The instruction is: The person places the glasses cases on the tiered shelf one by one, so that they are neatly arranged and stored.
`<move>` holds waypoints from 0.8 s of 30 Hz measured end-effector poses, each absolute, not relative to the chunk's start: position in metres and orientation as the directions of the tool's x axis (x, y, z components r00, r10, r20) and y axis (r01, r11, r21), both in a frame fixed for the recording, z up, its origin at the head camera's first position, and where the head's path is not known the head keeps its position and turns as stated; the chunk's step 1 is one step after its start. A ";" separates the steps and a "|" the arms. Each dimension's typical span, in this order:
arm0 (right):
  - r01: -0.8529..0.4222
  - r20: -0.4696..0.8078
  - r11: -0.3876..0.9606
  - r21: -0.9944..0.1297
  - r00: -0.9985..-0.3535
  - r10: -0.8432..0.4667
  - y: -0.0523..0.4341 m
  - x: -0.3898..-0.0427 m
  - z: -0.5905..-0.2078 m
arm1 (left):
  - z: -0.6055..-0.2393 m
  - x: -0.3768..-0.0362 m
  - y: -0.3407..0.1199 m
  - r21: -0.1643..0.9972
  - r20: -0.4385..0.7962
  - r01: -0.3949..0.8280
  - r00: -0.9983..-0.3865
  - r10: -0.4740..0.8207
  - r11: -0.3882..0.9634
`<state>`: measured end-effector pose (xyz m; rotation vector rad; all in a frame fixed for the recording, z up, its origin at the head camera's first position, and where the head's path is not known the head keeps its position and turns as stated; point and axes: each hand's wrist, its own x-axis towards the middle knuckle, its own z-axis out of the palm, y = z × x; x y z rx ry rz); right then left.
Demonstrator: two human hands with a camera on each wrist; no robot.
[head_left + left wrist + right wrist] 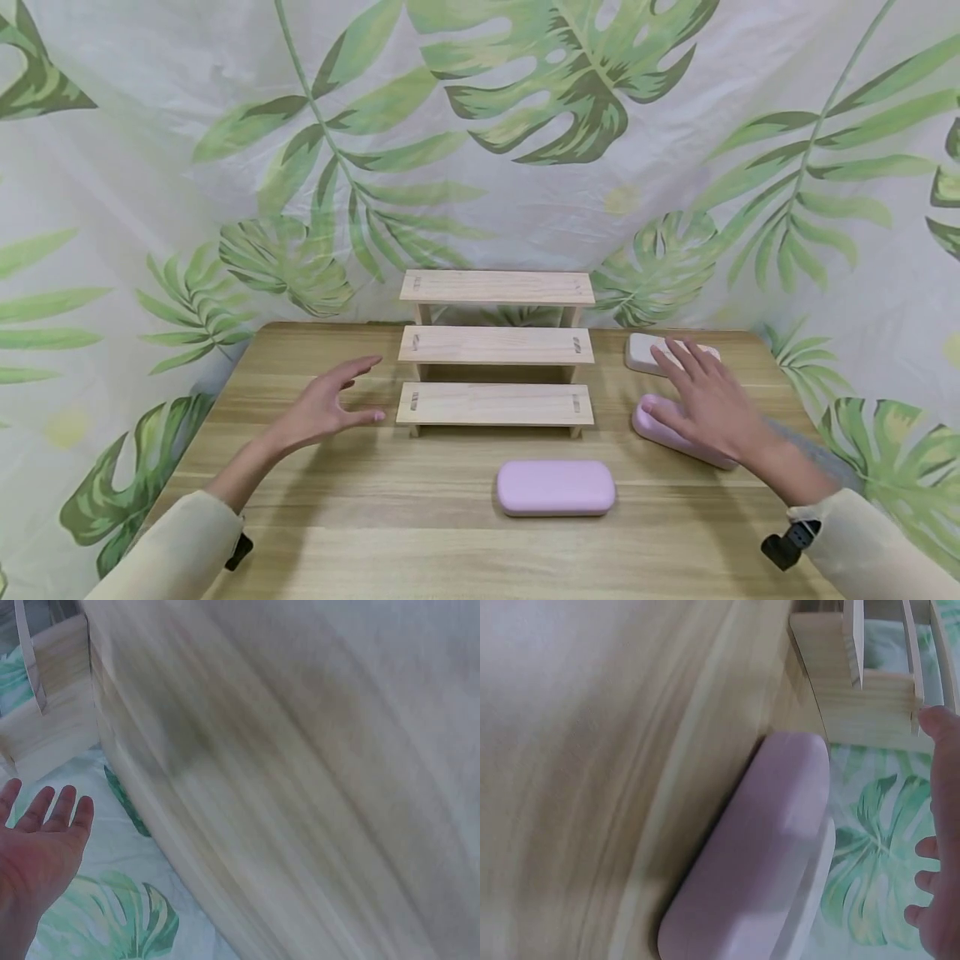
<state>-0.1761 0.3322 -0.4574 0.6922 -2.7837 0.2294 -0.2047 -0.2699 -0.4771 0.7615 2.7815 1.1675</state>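
A three-step wooden shelf (495,345) stands at the back middle of the table. To its left my left hand (322,410) hovers with fingers spread loosely and nothing in it; the left wrist view shows that hand (45,847) too. My right hand (712,404) is above a pink case (675,432) on the right, its fingers extended and holding nothing. In the right wrist view the same pink case (757,840) lies on the wood below the hand (943,825). Another pink case (556,487) lies in front of the shelf. Behind the right fingers sits a white case (647,353), partly covered.
The wood-grain table (390,533) has its back edge against a leaf-patterned curtain (525,208). A greyish object (813,454) shows beside the right forearm, mostly hidden. Black straps with small devices (789,543) circle the wrists.
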 end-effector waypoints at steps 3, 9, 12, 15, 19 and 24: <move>-0.504 0.315 0.858 -0.094 -0.833 -0.455 0.329 -0.171 -0.459 | -0.480 -0.202 -0.267 0.710 0.157 0.416 -0.880 0.449 0.567; -0.571 0.378 0.817 -0.078 -0.775 -0.506 0.319 -0.162 -0.459 | -0.480 -0.198 -0.262 0.768 0.144 0.386 -0.882 0.449 0.511; -0.612 0.406 0.789 -0.061 -0.737 -0.540 0.313 -0.158 -0.460 | -0.480 -0.196 -0.259 0.783 0.133 0.367 -0.887 0.442 0.503; -0.646 0.425 0.761 -0.060 -0.707 -0.566 0.308 -0.153 -0.461 | -0.480 -0.196 -0.257 0.788 0.126 0.354 -0.893 0.431 0.504; -0.670 0.428 0.738 -0.081 -0.692 -0.581 0.301 -0.146 -0.462 | -0.481 -0.196 -0.253 0.804 0.118 0.338 -0.897 0.427 0.489; -0.711 0.425 0.698 -0.086 -0.660 -0.619 0.291 -0.137 -0.465 | -0.483 -0.195 -0.248 0.819 0.102 0.316 -0.902 0.420 0.480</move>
